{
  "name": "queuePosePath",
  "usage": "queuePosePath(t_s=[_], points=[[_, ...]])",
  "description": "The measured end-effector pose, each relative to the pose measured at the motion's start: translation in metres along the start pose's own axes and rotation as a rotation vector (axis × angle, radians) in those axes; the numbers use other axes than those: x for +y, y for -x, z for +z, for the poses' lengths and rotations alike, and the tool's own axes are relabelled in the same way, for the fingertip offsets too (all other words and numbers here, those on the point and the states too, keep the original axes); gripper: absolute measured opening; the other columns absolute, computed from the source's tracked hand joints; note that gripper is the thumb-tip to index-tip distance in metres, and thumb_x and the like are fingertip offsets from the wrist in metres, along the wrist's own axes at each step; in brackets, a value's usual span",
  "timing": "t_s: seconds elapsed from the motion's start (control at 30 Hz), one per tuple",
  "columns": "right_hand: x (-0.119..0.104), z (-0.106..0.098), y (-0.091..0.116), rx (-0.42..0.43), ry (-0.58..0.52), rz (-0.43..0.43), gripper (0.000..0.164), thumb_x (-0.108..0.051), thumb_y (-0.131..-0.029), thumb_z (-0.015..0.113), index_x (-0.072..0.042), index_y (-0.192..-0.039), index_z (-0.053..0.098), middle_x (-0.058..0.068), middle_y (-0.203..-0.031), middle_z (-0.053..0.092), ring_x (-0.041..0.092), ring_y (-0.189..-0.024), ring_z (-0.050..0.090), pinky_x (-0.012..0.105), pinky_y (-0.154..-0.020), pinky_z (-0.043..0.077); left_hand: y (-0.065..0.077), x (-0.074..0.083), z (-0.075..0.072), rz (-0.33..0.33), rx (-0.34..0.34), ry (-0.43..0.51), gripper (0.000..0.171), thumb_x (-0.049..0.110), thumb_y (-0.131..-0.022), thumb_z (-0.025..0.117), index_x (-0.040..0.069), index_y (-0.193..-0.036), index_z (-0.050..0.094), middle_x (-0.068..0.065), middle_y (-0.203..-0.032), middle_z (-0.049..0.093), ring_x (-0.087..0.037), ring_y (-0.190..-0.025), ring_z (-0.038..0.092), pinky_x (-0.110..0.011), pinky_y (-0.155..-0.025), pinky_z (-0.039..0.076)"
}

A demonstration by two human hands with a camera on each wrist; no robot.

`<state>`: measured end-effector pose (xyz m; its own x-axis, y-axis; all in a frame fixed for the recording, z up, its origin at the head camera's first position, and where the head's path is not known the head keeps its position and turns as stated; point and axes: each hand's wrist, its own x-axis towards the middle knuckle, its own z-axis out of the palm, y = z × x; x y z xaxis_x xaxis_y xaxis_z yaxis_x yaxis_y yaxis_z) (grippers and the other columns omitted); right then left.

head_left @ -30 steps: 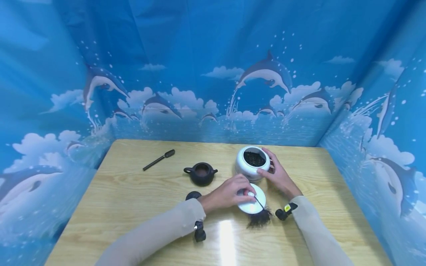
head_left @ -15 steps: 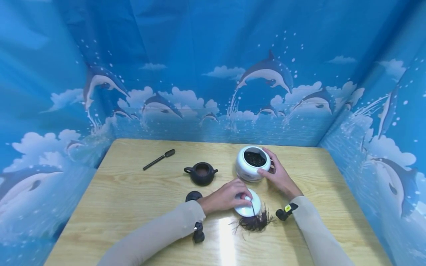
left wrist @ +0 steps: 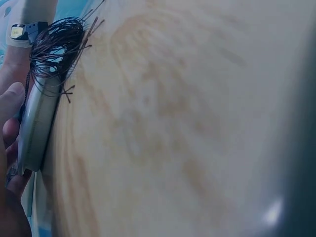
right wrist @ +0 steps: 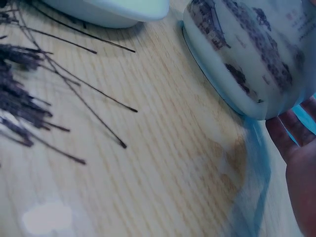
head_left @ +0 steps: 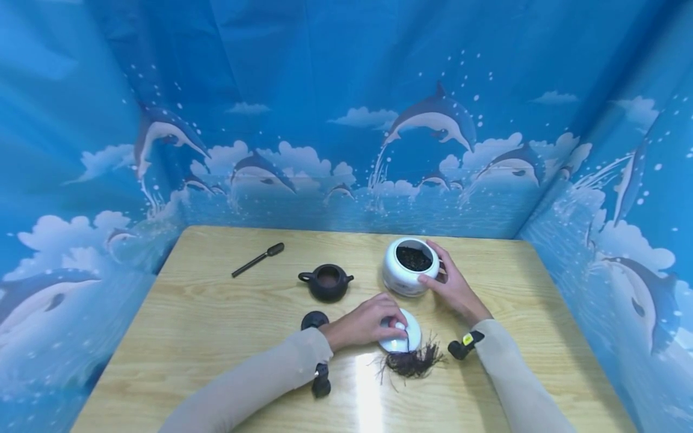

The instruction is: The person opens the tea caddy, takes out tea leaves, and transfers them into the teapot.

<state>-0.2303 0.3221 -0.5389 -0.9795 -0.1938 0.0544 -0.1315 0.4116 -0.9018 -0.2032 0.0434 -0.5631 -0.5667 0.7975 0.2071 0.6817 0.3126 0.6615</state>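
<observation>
My left hand [head_left: 370, 323] pinches the small knob of a white lid [head_left: 415, 332], held low at the tabletop in front of the jar. A dark stringy tassel [head_left: 414, 362] hangs from the knob and spreads over the wood. Seen from the left wrist, the lid [left wrist: 37, 126] stands edge-on beside my fingers. My right hand [head_left: 457, 291] grips the right side of a white ceramic jar [head_left: 397, 279], thumb on its front. Dark tea leaves [head_left: 414, 259] show through the jar's open mouth. Dark printed scenery covers the jar's wall [right wrist: 261, 49] in the right wrist view.
A small black teapot [head_left: 329, 293], its top uncovered, stands left of the jar. Partly behind my left wrist lies a round black lid [head_left: 314, 320]. Farther left is a dark slim-handled scoop [head_left: 258, 261]. A blue dolphin-print curtain [head_left: 346, 90] borders the wooden table [head_left: 216, 319].
My left hand has brought the white lid slightly left and toward the front, away from the jar. The tassel now fans out on the table. My right hand stays on the jar.
</observation>
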Motion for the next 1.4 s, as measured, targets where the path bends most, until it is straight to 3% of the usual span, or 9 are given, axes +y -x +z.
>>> queuePosePath(t_s=[0.23,0.4,0.6,0.83,1.0,1.13,1.27,1.4], points=[[-0.002,0.0,0.0,0.001,-0.004,-0.006,0.089,-0.024,-0.104,0.075,-0.038,-0.174,0.021,0.017,-0.174,0.031,0.046,-0.152,0.045,0.011,-0.108,0.043,0.002,0.001,-0.003,0.0,-0.011,-0.024,0.029,0.046,-0.1,0.079,0.025,-0.119,0.08,0.017,-0.099,0.064,0.001,-0.108,0.055,-0.015,-0.1,0.05],[-0.001,0.001,0.0,0.001,0.002,-0.005,0.089,-0.025,-0.105,0.075,-0.037,-0.174,0.021,0.016,-0.174,0.031,0.045,-0.152,0.045,0.011,-0.108,0.043,0.006,0.003,-0.012,-0.021,0.016,-0.011,0.028,0.048,-0.102,0.076,0.026,-0.119,0.079,0.019,-0.102,0.065,0.002,-0.109,0.056,-0.019,-0.102,0.051],[-0.003,-0.001,0.0,0.005,0.012,-0.004,0.089,-0.025,-0.105,0.074,-0.034,-0.175,0.02,0.017,-0.173,0.033,0.044,-0.151,0.046,0.018,-0.112,0.044,0.009,0.006,-0.035,-0.029,0.092,0.014,0.027,0.045,-0.103,0.076,0.027,-0.122,0.079,0.018,-0.104,0.069,-0.001,-0.111,0.059,-0.025,-0.102,0.054],[-0.005,-0.002,0.0,-0.002,0.002,0.008,0.09,-0.025,-0.104,0.076,-0.035,-0.175,0.022,0.016,-0.174,0.033,0.043,-0.151,0.045,0.014,-0.109,0.044,0.021,-0.003,-0.065,0.001,0.233,-0.01,0.023,0.031,-0.1,0.082,0.019,-0.119,0.081,0.011,-0.101,0.073,-0.007,-0.106,0.065,-0.034,-0.097,0.058],[-0.004,-0.002,0.0,-0.005,0.016,0.027,0.089,-0.029,-0.104,0.076,-0.04,-0.174,0.021,0.014,-0.176,0.03,0.043,-0.154,0.044,0.037,-0.122,0.044,0.035,-0.014,-0.085,-0.014,0.324,0.001,0.02,0.025,-0.1,0.082,0.016,-0.119,0.081,0.007,-0.097,0.071,-0.016,-0.1,0.066,-0.044,-0.088,0.059],[-0.004,-0.002,0.0,-0.01,0.019,0.038,0.089,-0.03,-0.105,0.075,-0.04,-0.174,0.019,0.014,-0.176,0.029,0.043,-0.154,0.043,0.056,-0.125,0.04,0.046,-0.021,-0.101,-0.073,0.359,0.018,0.019,0.025,-0.102,0.08,0.017,-0.119,0.08,0.011,-0.1,0.072,-0.011,-0.102,0.065,-0.042,-0.094,0.059],[-0.004,-0.002,-0.001,-0.014,0.015,0.04,0.09,-0.029,-0.105,0.075,-0.038,-0.175,0.018,0.015,-0.177,0.028,0.044,-0.154,0.042,0.061,-0.125,0.04,0.06,-0.029,-0.119,-0.157,0.38,0.016,0.021,0.031,-0.103,0.079,0.018,-0.12,0.08,0.013,-0.104,0.073,-0.008,-0.108,0.065,-0.046,-0.101,0.059],[-0.005,-0.002,-0.001,-0.017,0.001,0.044,0.09,-0.029,-0.105,0.075,-0.036,-0.175,0.018,0.015,-0.177,0.027,0.045,-0.155,0.041,0.063,-0.126,0.038,0.075,-0.043,-0.136,-0.18,0.415,-0.037,0.023,0.03,-0.104,0.078,0.016,-0.121,0.079,0.007,-0.107,0.074,-0.015,-0.109,0.067,-0.054,-0.101,0.058]])
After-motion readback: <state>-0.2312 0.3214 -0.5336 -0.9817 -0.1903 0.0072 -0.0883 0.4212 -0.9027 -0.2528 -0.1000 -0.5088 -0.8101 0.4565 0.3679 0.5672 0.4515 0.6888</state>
